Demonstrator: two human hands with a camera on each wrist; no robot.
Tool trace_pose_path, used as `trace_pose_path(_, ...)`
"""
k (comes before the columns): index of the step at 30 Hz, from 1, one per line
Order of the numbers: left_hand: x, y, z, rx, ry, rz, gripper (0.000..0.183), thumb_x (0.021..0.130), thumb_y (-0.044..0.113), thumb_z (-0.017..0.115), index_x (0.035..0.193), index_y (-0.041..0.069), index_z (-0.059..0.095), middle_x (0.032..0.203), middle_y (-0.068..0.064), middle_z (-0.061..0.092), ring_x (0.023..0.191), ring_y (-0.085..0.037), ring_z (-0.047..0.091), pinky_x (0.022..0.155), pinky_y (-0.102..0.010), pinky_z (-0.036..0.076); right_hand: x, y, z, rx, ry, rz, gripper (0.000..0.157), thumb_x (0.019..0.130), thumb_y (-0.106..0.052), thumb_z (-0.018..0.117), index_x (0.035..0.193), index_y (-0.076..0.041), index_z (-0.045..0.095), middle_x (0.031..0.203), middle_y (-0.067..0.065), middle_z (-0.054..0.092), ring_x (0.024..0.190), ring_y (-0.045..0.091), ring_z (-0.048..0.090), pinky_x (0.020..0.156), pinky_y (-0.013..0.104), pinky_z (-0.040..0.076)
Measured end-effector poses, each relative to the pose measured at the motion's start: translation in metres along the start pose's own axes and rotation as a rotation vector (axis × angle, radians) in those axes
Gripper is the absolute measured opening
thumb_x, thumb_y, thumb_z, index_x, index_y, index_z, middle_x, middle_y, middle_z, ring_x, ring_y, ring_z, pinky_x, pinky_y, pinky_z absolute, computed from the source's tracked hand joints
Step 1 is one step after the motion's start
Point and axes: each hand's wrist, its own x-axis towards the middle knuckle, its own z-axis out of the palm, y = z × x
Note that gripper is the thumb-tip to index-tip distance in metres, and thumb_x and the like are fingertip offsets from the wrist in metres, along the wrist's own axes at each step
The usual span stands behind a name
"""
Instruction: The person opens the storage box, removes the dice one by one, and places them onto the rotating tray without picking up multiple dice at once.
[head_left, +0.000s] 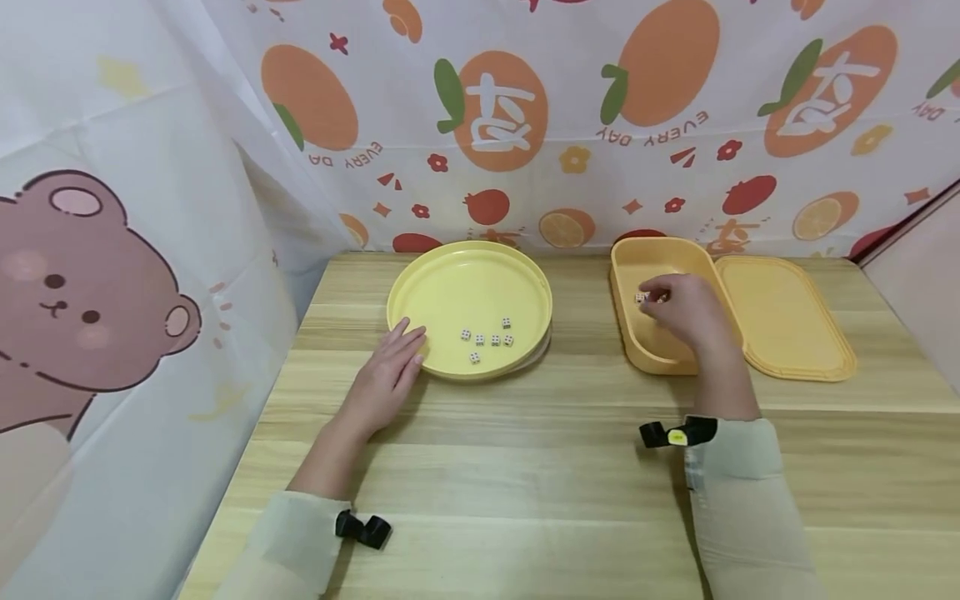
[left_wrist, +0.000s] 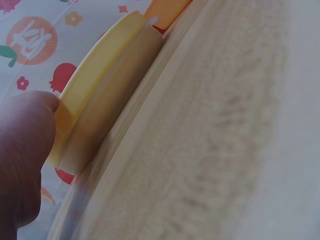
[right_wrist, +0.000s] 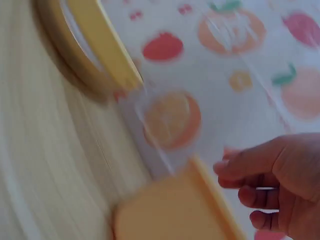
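My left hand (head_left: 387, 375) rests against the near left rim of a round yellow tray (head_left: 457, 283), fingers fairly straight over its edge. Several small white dice (head_left: 480, 340) lie in the tray's near right part. In the left wrist view the thumb (left_wrist: 50, 102) touches the tray's side. My right hand (head_left: 686, 308) hangs over a rectangular orange box (head_left: 660, 358), its fingers loosely bent. A gap shows between thumb and forefinger, with a few dice (head_left: 640, 297) visible beside and through it. The right wrist view shows that hand above the box rim, blurred, with no die visible.
An orange lid (head_left: 795, 321) lies flat against the box's right side. Beneath the tray sits another round piece (head_left: 536, 354), partly hidden. A fruit-patterned cloth (head_left: 570, 125) hangs behind the wooden table (head_left: 517, 467), and a bear-printed cloth (head_left: 90, 283) at left.
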Motion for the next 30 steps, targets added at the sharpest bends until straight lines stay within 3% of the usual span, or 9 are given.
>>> trace_pose_path(5,0.000,0.000,0.000,-0.009,-0.003,-0.006,0.043,0.106,0.026,0.043,0.139,0.001,0.054,0.150,-0.009,0.049,0.150,-0.027,0.025,0.125,-0.046,0.018,0.001,0.031,-0.009,0.000,-0.098,0.180,0.036,0.090,-0.015,0.068,0.123,0.001,0.066,0.105,0.019,0.061,0.091,0.031,0.052,0.075,0.037,0.047)
trace_pose_path(10,0.000,-0.001,0.000,-0.012,0.005,-0.003,0.042,0.106,0.025,0.044,0.139,0.001,0.054,0.149,-0.010,0.049,0.149,-0.028,0.026,0.126,-0.045,0.018,0.006,0.041,-0.004,0.007,-0.176,0.251,0.039,0.091,-0.018,0.067,0.125,0.001,0.064,0.107,0.021,0.059,0.092,0.032,0.052,0.076,0.037,0.048)
trace_pose_path(17,0.000,-0.002,0.000,-0.009,0.010,0.006,0.041,0.106,0.024,0.045,0.138,0.000,0.055,0.148,-0.010,0.050,0.149,-0.028,0.026,0.126,-0.044,0.017,0.008,0.044,0.002,-0.063,-0.205,0.272,0.036,0.088,-0.022,0.069,0.118,-0.003,0.067,0.106,0.017,0.062,0.091,0.031,0.055,0.073,0.035,0.047)
trace_pose_path(30,0.000,0.000,-0.001,-0.004,0.007,0.008,0.042,0.106,0.024,0.045,0.138,0.000,0.055,0.149,-0.009,0.050,0.149,-0.027,0.027,0.125,-0.046,0.019,0.009,0.051,0.009,-0.066,-0.200,0.254,0.026,0.090,-0.021,0.067,0.109,-0.003,0.069,0.107,0.017,0.061,0.091,0.031,0.053,0.072,0.033,0.043)
